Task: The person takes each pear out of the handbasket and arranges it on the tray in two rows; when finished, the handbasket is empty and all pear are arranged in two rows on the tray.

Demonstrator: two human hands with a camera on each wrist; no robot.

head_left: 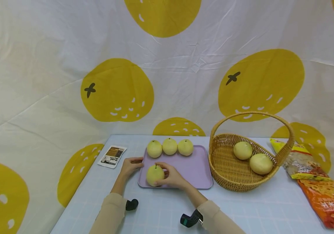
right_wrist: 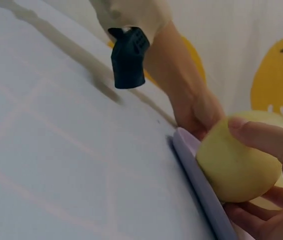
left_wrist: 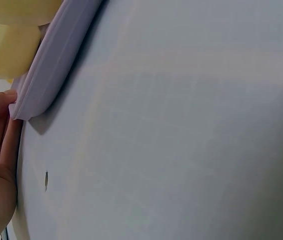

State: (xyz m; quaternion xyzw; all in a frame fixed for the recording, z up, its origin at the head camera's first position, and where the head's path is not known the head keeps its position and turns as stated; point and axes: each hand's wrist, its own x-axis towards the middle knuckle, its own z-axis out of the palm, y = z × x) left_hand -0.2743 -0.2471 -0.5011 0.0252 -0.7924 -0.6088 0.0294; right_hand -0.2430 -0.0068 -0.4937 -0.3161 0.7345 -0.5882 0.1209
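In the head view my right hand (head_left: 172,176) grips a round yellow pear (head_left: 153,175) at the front left of a lilac tray (head_left: 188,170). The right wrist view shows the thumb on one side of this pear (right_wrist: 236,165) and fingers beneath it, close over the tray rim (right_wrist: 197,177). My left hand (head_left: 130,166) holds the tray's left edge; in the left wrist view its thumb (left_wrist: 6,96) lies on the rim, with the other fingers below. Three more pears (head_left: 170,146) sit in a row along the tray's back edge.
Right of the tray stands a wicker basket (head_left: 228,170) with a tall handle and two pears (head_left: 243,150) inside. Snack bags, one clear and yellow (head_left: 302,162) and one orange (head_left: 329,201), lie at the far right. A white printed packet (head_left: 112,156) lies at the back left.
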